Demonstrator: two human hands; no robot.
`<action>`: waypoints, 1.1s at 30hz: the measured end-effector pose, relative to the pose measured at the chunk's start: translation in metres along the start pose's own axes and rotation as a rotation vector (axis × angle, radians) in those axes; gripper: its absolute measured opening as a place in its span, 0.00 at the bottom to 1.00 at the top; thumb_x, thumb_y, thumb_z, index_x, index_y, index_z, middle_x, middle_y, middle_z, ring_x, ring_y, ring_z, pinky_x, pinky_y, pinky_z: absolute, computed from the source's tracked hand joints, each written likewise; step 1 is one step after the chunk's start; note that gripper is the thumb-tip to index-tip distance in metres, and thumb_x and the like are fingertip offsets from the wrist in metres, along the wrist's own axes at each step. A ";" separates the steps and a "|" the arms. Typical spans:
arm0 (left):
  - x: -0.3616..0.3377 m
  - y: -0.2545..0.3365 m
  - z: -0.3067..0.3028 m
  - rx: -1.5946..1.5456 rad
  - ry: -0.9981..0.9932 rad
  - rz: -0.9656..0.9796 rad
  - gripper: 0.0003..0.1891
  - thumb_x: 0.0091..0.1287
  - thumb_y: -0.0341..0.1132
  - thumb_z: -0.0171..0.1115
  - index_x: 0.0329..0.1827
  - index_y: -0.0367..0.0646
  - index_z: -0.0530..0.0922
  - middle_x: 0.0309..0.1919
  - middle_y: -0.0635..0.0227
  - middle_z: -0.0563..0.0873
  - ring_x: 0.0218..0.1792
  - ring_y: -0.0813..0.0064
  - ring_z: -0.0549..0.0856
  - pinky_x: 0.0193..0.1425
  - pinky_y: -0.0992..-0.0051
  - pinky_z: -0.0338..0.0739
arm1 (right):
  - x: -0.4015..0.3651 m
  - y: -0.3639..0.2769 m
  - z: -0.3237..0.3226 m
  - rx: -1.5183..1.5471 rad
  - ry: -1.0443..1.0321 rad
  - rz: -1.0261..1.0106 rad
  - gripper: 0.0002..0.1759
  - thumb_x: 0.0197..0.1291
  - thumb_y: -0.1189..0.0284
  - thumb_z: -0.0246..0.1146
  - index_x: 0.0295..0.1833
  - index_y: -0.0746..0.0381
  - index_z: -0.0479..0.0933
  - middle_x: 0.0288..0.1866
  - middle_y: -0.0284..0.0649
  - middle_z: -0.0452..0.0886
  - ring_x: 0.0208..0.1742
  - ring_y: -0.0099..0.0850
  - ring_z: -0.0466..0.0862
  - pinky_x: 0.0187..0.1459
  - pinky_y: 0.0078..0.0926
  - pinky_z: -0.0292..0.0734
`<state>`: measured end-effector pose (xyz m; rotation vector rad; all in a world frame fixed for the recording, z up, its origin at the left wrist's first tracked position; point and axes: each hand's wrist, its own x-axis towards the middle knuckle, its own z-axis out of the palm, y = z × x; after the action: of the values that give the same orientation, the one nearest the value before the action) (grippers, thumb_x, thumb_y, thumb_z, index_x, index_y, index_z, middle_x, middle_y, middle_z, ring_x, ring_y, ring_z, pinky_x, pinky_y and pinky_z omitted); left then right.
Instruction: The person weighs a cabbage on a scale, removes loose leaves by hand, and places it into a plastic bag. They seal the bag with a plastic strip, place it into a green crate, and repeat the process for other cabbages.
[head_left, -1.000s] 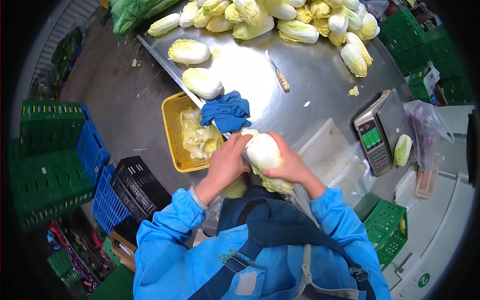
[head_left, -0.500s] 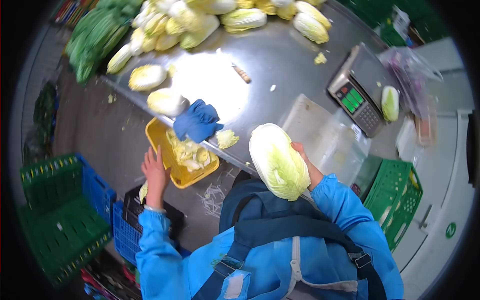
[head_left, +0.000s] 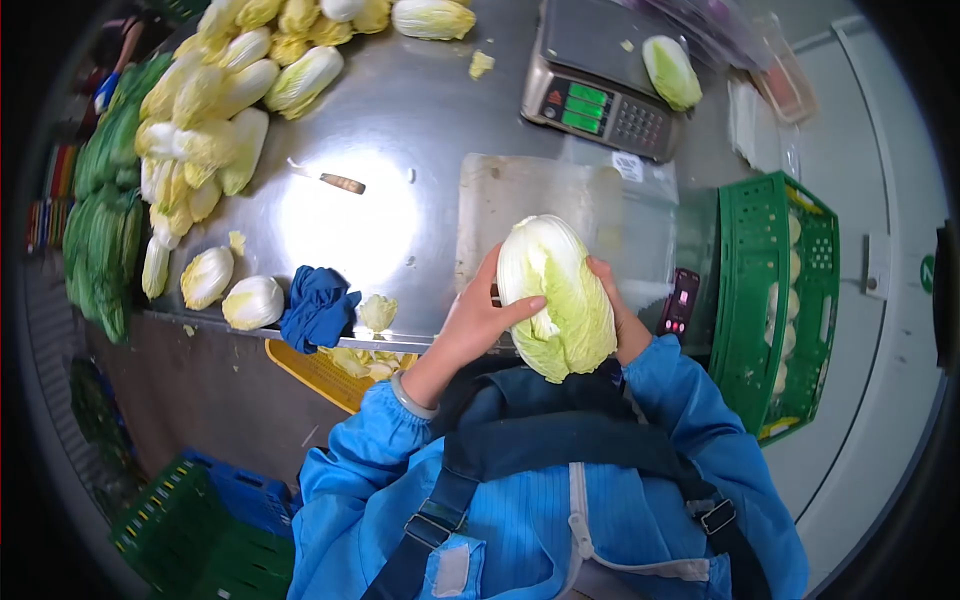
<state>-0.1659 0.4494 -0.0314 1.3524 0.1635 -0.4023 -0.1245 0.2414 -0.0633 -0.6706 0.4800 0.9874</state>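
Note:
A large napa cabbage (head_left: 560, 300), white at one end and pale green at the other, is held up in front of my chest. My left hand (head_left: 487, 308) grips its left side, thumb across the front. On the opposite side my right hand (head_left: 622, 310) is wrapped around it, fingers partly hidden behind the leaves. Beyond the cabbage lies a stack of clear plastic film (head_left: 500, 185) on the metal table (head_left: 420, 130). To the left are a loose leaf piece (head_left: 378, 312), a blue cloth (head_left: 318, 308) and a knife with a wooden handle (head_left: 343, 183).
A pile of napa cabbages (head_left: 210, 100) covers the table's left end. A digital scale (head_left: 600, 110) stands at the back, with a small cabbage (head_left: 671, 73) on it. A green crate (head_left: 745, 300) is at right; a yellow bin (head_left: 310, 373) with trimmings sits below the table edge.
My left hand has come from above the floor by the yellow bin to the cabbage and taken hold of it. My view has turned to the right; my right hand still holds the cabbage.

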 end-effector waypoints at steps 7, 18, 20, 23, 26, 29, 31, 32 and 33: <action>0.005 0.025 0.002 0.205 -0.044 -0.071 0.39 0.56 0.36 0.74 0.70 0.35 0.65 0.57 0.59 0.79 0.57 0.70 0.78 0.63 0.71 0.72 | -0.025 -0.006 0.007 0.233 -0.139 0.012 0.40 0.65 0.42 0.48 0.72 0.60 0.64 0.65 0.54 0.73 0.60 0.50 0.79 0.60 0.55 0.76; 0.010 0.033 -0.017 0.499 -0.087 -0.067 0.29 0.58 0.30 0.69 0.64 0.38 0.71 0.49 0.58 0.83 0.49 0.71 0.82 0.57 0.74 0.74 | -0.016 -0.001 -0.009 0.149 -0.122 0.107 0.36 0.68 0.43 0.49 0.67 0.62 0.69 0.57 0.50 0.80 0.50 0.45 0.85 0.52 0.44 0.82; 0.007 0.034 -0.027 0.694 -0.113 -0.009 0.25 0.59 0.26 0.65 0.61 0.42 0.75 0.45 0.57 0.85 0.45 0.69 0.84 0.54 0.75 0.76 | -0.025 -0.005 -0.008 0.056 0.116 0.136 0.33 0.67 0.47 0.54 0.62 0.65 0.73 0.54 0.50 0.82 0.49 0.42 0.85 0.51 0.39 0.83; -0.011 0.013 -0.030 0.873 -0.072 0.115 0.22 0.59 0.20 0.56 0.58 0.45 0.78 0.43 0.57 0.86 0.40 0.57 0.86 0.47 0.70 0.80 | -0.058 -0.025 0.023 -0.019 0.293 0.238 0.25 0.64 0.56 0.63 0.57 0.65 0.78 0.51 0.46 0.84 0.49 0.34 0.86 0.52 0.31 0.82; -0.042 0.009 -0.038 1.172 -0.218 0.176 0.25 0.56 0.21 0.56 0.58 0.49 0.78 0.45 0.61 0.86 0.41 0.55 0.86 0.44 0.64 0.81 | -0.057 -0.028 0.016 -0.068 0.223 0.400 0.23 0.61 0.60 0.67 0.56 0.63 0.80 0.50 0.43 0.85 0.48 0.29 0.86 0.52 0.26 0.81; -0.080 0.025 -0.038 1.320 -0.334 0.189 0.27 0.53 0.23 0.57 0.58 0.51 0.78 0.44 0.63 0.86 0.38 0.60 0.86 0.39 0.65 0.81 | -0.034 -0.013 -0.005 -0.152 0.025 0.625 0.27 0.59 0.64 0.67 0.62 0.65 0.76 0.53 0.47 0.83 0.50 0.31 0.85 0.54 0.27 0.80; -0.103 0.021 -0.047 1.386 -0.301 0.298 0.28 0.52 0.25 0.57 0.59 0.52 0.77 0.40 0.64 0.86 0.34 0.65 0.86 0.32 0.69 0.79 | -0.003 0.007 -0.034 -0.591 -0.242 0.489 0.28 0.59 0.63 0.67 0.62 0.66 0.75 0.54 0.47 0.83 0.51 0.32 0.85 0.56 0.28 0.79; -0.117 0.014 -0.063 1.321 -0.088 0.291 0.27 0.52 0.23 0.57 0.58 0.50 0.78 0.41 0.63 0.86 0.34 0.63 0.86 0.33 0.69 0.80 | 0.006 0.008 -0.037 -0.806 -0.376 0.407 0.28 0.59 0.63 0.67 0.63 0.66 0.75 0.55 0.48 0.82 0.51 0.32 0.85 0.56 0.28 0.79; -0.132 0.005 -0.089 1.250 0.119 0.287 0.26 0.52 0.22 0.57 0.56 0.48 0.79 0.41 0.62 0.86 0.35 0.62 0.86 0.34 0.69 0.81 | 0.002 -0.008 -0.036 -0.807 -0.514 0.390 0.34 0.60 0.58 0.65 0.67 0.66 0.71 0.59 0.47 0.80 0.54 0.32 0.83 0.57 0.28 0.77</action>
<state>-0.2749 0.5606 -0.0008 2.5900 -0.2390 -0.1502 -0.1187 0.2147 -0.0875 -1.0103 -0.2884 1.6911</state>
